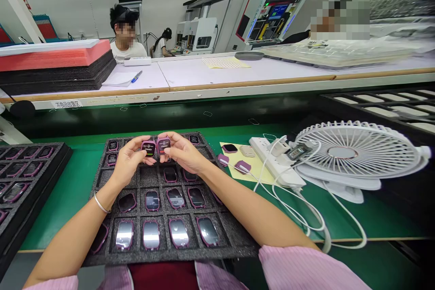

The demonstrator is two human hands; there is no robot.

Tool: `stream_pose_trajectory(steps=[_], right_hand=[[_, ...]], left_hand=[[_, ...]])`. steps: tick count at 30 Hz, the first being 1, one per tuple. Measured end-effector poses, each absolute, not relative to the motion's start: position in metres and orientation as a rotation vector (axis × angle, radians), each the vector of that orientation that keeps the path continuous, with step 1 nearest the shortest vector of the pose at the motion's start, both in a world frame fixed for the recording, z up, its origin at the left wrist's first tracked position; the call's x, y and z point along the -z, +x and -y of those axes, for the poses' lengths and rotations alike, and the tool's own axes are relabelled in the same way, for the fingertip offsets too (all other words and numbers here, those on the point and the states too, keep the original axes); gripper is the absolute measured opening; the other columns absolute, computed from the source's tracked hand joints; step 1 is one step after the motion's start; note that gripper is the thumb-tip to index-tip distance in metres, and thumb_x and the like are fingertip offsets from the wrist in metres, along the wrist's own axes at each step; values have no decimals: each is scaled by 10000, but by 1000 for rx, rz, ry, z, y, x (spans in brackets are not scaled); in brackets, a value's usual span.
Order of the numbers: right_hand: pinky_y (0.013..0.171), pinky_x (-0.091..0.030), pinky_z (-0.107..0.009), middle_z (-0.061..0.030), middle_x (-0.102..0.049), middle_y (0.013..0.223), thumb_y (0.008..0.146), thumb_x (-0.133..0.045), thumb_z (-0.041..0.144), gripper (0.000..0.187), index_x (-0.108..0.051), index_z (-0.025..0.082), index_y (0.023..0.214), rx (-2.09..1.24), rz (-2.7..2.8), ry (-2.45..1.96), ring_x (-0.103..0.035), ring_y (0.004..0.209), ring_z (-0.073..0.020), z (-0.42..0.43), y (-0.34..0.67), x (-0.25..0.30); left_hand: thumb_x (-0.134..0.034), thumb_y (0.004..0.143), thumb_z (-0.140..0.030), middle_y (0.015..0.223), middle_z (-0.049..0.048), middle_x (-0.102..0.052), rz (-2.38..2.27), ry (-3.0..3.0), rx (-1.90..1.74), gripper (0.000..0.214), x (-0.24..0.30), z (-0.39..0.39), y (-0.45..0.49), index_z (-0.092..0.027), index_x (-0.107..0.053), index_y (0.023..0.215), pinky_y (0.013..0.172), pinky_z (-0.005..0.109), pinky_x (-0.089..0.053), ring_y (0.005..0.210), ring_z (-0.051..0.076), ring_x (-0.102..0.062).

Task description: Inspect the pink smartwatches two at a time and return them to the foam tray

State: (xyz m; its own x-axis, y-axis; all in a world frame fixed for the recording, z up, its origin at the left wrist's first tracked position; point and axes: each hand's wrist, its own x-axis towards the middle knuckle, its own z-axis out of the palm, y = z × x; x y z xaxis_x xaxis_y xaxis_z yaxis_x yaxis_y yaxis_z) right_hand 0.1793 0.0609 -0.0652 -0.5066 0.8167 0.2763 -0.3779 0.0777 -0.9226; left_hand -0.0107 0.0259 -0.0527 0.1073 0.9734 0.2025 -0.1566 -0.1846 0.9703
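Observation:
My left hand (131, 158) grips a purple-framed smartwatch (148, 147) with a lit screen, thumb at its lower edge. Beside it, my right hand (181, 152) pinches a second purple smartwatch (164, 145), its screen lit too and the thumb over its lower part. Both are held close together above the far part of a black foam tray (139, 180). Rows of purple-framed watches lie in its square pockets, such as a watch (151, 234) in the near row. Some pockets around the middle hold nothing, and my forearms hide parts of the tray.
At left stands another foam tray (44, 186) of watches. To the right are a white power strip (272, 158), cables, a white fan (356, 149) and a yellow sheet (260, 173) carrying several small watch pieces. A raised shelf (190, 77) runs behind; a person (125, 45) sits beyond it.

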Motion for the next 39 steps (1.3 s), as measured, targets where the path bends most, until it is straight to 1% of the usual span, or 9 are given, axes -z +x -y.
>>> stream_pose_trajectory(steps=[4,10,17,25,27,30,34,36,39], right_hand=[[563,-497,-253,16,-633,849,773,-778,343,366,-593,208,1059,-1565,1403,-493,-630,585,-108,-58,179,63],[497,-456,-219,35,-617,826,752,-801,329,353,-591,199,1005,-1522,1397,-540,-579,507,-71,-59,179,65],[566,-500,-249,2,-664,872,799,-692,218,320,-589,198,1101,-1663,1310,-509,-651,601,-118,-65,186,61],[637,-513,-263,-17,-668,1013,686,-732,102,614,-506,246,1238,-1690,1306,-631,-681,702,-136,-84,237,68],[653,-518,-284,-22,-654,1014,669,-752,97,665,-484,251,1259,-1633,1354,-727,-680,722,-148,-88,258,75],[654,-511,-305,-18,-633,928,671,-749,131,622,-494,214,1233,-1488,1475,-931,-653,696,-153,-93,288,89],[657,-496,-314,-8,-571,841,740,-726,255,543,-551,178,1248,-1204,1832,-1208,-571,678,-151,-97,315,104],[696,-499,-336,-23,-534,882,753,-715,320,510,-605,192,1234,-998,2031,-1270,-550,724,-169,-99,320,110],[804,-505,-371,-62,-498,1015,744,-694,378,511,-641,215,1226,-834,2198,-1254,-553,860,-213,-105,321,116]], left_hand=[[-669,772,-304,956,45,-691,-863,1281,-1311,375,49,-22,-10,-176,-653,1124,592,295,-600,610,159,-711],[-685,790,-372,950,48,-693,-897,1321,-1297,383,50,-22,-7,-173,-657,1116,567,283,-597,591,149,-702],[-751,737,-313,958,29,-674,-994,1424,-1313,392,48,-26,-7,-166,-623,1077,514,219,-545,536,86,-643],[-749,692,-215,1104,55,-612,-959,1384,-1165,623,48,-31,-9,-199,-479,1254,660,268,-583,697,125,-701],[-754,690,-234,1098,59,-606,-980,1394,-1106,634,47,-32,-14,-192,-460,1251,683,295,-588,719,146,-710],[-763,690,-278,1076,56,-611,-1065,1459,-1003,603,43,-32,-37,-188,-471,1209,729,344,-588,746,161,-702],[-778,679,-337,1095,69,-639,-1297,1667,-890,511,47,-24,-92,-194,-533,1104,907,401,-524,955,213,-656],[-752,694,-392,1076,74,-644,-1458,1800,-764,483,56,-18,-120,-200,-562,1093,910,440,-502,951,241,-633],[-723,709,-429,1149,83,-621,-1637,2042,-628,446,75,-8,-148,-219,-612,1087,1015,510,-400,1107,297,-546]])
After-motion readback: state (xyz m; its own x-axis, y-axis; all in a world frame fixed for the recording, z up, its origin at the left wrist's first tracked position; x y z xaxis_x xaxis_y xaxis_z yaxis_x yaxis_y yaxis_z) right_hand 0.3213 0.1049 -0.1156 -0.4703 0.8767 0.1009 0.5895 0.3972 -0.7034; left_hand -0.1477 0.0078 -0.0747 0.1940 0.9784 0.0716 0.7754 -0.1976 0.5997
